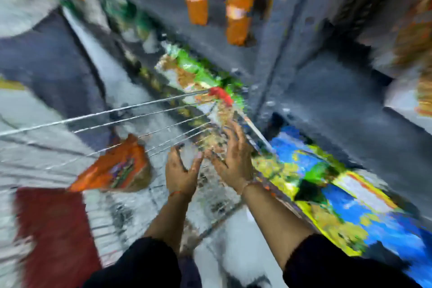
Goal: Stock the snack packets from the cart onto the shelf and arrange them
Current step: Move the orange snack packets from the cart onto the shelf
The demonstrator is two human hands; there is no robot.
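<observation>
The frame is heavily blurred. Both my hands reach into the wire cart (117, 112), side by side near its far corner. My left hand (181, 170) has its fingers spread and curled. My right hand (230, 159) is spread too, fingers pointing away. A pale, clear-looking snack packet (210, 145) lies between and under them; whether either hand grips it I cannot tell. An orange snack packet (112, 168) lies in the cart to the left. Green snack packets (194, 72) sit on the low shelf beyond the cart.
Blue and yellow packets (339, 194) line the low shelf at the right. Two orange bottles (238, 7) stand on the grey shelf (327, 100) above. A red corner cap (221, 94) marks the cart's far corner. A dark red panel (53, 229) is at lower left.
</observation>
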